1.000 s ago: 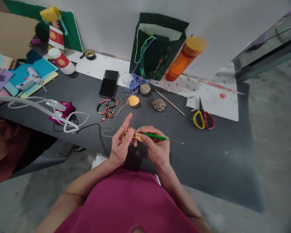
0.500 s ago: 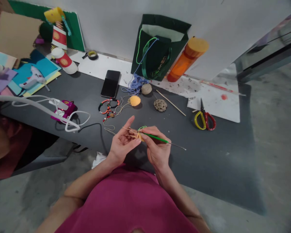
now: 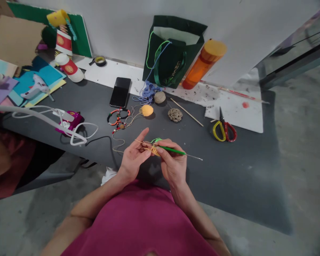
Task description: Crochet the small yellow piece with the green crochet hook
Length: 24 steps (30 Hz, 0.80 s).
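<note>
Over the table [image 3: 229, 170], left hand [image 3: 133, 160] upturned

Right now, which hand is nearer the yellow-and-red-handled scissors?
Right. The right hand, holding the green crochet hook, is left of the scissors and lower in view; the left hand, pinching the yellow crochet piece, lies farther left.

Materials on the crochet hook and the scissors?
The crochet hook looks like a smooth, glossy green plastic grip on a thin metal shaft, going by its sheen. The scissors seem to have moulded yellow and red plastic loops and dull grey steel blades; exact alloy unclear.
</note>
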Tool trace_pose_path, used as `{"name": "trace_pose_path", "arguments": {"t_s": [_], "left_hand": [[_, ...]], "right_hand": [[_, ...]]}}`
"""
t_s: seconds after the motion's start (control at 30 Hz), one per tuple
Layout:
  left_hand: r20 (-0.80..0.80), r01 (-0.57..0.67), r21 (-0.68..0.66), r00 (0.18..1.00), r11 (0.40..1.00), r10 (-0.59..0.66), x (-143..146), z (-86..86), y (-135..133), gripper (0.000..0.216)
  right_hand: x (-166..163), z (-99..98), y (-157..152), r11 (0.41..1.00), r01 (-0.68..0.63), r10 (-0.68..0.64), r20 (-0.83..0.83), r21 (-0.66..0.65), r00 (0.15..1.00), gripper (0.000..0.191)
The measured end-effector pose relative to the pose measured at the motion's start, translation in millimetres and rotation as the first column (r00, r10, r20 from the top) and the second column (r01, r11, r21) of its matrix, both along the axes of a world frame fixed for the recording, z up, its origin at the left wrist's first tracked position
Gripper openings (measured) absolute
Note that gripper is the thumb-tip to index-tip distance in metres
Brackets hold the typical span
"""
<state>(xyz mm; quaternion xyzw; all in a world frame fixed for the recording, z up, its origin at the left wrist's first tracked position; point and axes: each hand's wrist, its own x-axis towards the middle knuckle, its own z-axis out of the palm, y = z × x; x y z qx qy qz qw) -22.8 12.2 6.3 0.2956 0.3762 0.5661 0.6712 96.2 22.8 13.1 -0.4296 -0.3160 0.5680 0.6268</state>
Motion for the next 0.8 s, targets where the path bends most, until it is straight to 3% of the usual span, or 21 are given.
{"name": "trace_pose_path", "arguments": {"t_s": [0.13, 0.3, 0.43, 0.53, 0.63, 0.73, 0.8], "left_hand": [[0.029, -0.047, 0.001, 0.998, 0.999, 0.047, 1, 3.1, 2, 0.074], [0.056, 0.008, -0.058, 0.998, 0.998, -0.004, -1, 6.1, 4, 0.087], [0.018, -0.027, -0.053, 0.999, 0.998, 0.028, -1, 8.3, 3, 0.089], [0.032, -0.06, -0.075, 0.998, 0.995, 0.062, 0, 9.4, 3, 0.086], [0.124, 0.032, -0.168, 0.992, 0.985, -0.011, -2, 10.7, 4, 0.08], [0.183, 0.137, -0.216, 0.978, 0.967, -0.098, -3, 11.6, 5, 0.076], [0.152, 0.111, -0.186, 0.985, 0.976, -0.083, -2, 11.3, 4, 0.08]], "right_hand": [[1, -1.5, -1, 0.999, -0.045, 0.044, -0.032, -0.02, 0.999, 0.02], [9, -0.8, 0, 0.992, -0.122, 0.122, 0.009, 0.037, 0.993, 0.02], [17, 0.3, -1, 0.962, -0.141, 0.062, 0.316, 0.233, 0.947, 0.003], [16, -2.3, -5, 0.891, -0.145, -0.111, 0.516, 0.43, 0.849, 0.027], [10, -7.7, -8, 0.894, -0.068, -0.143, 0.424, 0.444, 0.895, 0.023], [7, -11.5, -6, 0.959, -0.045, -0.016, 0.213, 0.28, 0.977, 0.003], [9, -12.0, -4, 0.969, -0.082, 0.046, 0.155, 0.235, 0.987, 0.007]]}}
